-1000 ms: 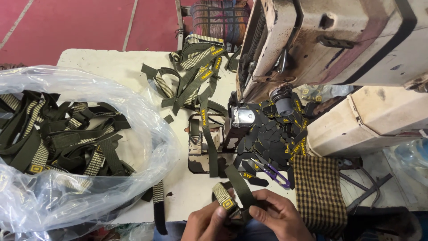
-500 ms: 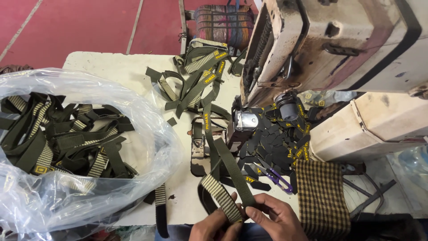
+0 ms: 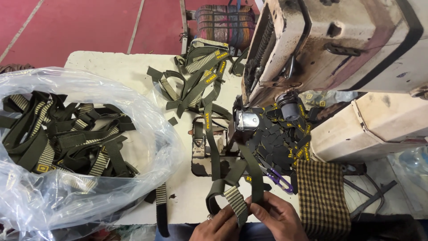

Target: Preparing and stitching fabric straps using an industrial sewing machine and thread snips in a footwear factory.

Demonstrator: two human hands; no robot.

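At six o'clock our left hand [image 3: 220, 225] and right hand [image 3: 278, 218] both pinch the olive strap [image 3: 235, 201] above the counter [image 3: 133, 73].

Left hand [image 3: 217, 226] and right hand [image 3: 277, 219], fingers pinched together.

The strap [image 3: 236, 203] pinched by the left hand [image 3: 218, 225] and right hand [image 3: 278, 218] is matt olive woven webbing with a pale checked weave on one face. The bag [image 3: 147, 134] is thin, clear, glossy, crinkled plastic. The counter [image 3: 120, 71] is a worn, stained off-white surface. The sewing machine [image 3: 339, 44] is chipped cream-painted metal with a shiny steel presser part [image 3: 247, 120]. The checked cloth [image 3: 321, 201] looks coarse.
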